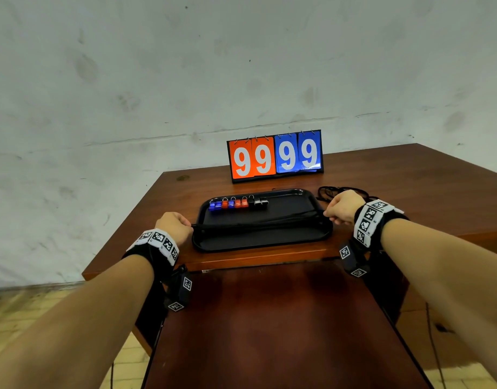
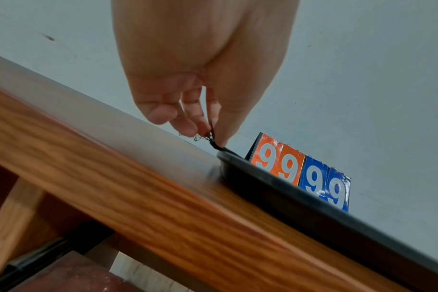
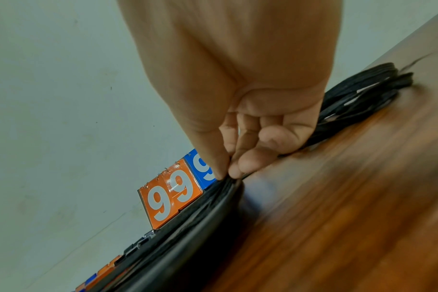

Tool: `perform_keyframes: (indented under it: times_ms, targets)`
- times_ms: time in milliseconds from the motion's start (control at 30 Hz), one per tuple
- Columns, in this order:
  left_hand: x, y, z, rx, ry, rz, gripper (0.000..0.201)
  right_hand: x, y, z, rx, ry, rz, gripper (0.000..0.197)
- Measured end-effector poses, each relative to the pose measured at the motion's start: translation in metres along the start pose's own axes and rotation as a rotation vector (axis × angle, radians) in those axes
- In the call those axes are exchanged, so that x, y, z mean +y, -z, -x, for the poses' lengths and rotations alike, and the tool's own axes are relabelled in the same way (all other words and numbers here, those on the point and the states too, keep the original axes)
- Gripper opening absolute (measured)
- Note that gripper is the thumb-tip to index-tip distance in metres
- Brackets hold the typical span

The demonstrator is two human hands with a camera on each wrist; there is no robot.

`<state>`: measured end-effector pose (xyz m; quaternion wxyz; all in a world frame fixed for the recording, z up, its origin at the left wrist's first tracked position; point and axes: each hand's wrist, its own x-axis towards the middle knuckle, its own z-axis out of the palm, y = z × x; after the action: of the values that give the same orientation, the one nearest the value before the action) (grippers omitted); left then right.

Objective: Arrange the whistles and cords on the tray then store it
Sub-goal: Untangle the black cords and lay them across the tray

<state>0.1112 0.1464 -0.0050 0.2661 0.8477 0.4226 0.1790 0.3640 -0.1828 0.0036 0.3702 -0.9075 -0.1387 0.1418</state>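
A black tray (image 1: 258,242) lies on the wooden table. Along its far side stands a row of blue, red and black whistles (image 1: 237,204). Black cords (image 1: 258,223) stretch across the tray from left to right. My left hand (image 1: 175,226) pinches their left end at the tray's left rim; the left wrist view shows thumb and fingers on the cord end (image 2: 214,143) above the tray (image 2: 288,197). My right hand (image 1: 341,206) pinches the right end (image 3: 228,182) at the tray's right rim (image 3: 213,223).
A flip scoreboard (image 1: 275,156) reading 99 99 stands behind the tray. A loose pile of black cords (image 1: 330,191) lies on the table right of the tray, also behind my right hand (image 3: 358,98). A lower wooden surface (image 1: 269,332) sits in front.
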Motion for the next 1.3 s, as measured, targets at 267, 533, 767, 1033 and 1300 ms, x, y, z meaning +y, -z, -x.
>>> perform_keyframes:
  times_ms: [267,533,767,1033,1300]
  targets:
    - [-0.001,-0.003,-0.002,0.008,0.013,0.013,0.011,0.001,-0.006,0.000,0.033,0.046,-0.010,0.011]
    - [0.013,0.012,0.007,0.052,0.005,0.024,0.011,-0.005,0.013,0.015,0.043,0.047,-0.059,0.006]
    - [0.072,0.003,0.028,-0.013,-0.152,0.070,0.007,-0.004,0.037,0.034,0.067,0.088,-0.172,0.006]
    - [0.165,-0.049,0.050,-0.142,-0.358,0.129,0.012,0.032,0.080,0.037,0.104,0.072,-0.315,0.010]
    - [0.235,-0.112,0.069,-0.239,-0.472,0.134,0.012,0.059,0.115,0.020,0.117,0.106,-0.261,0.012]
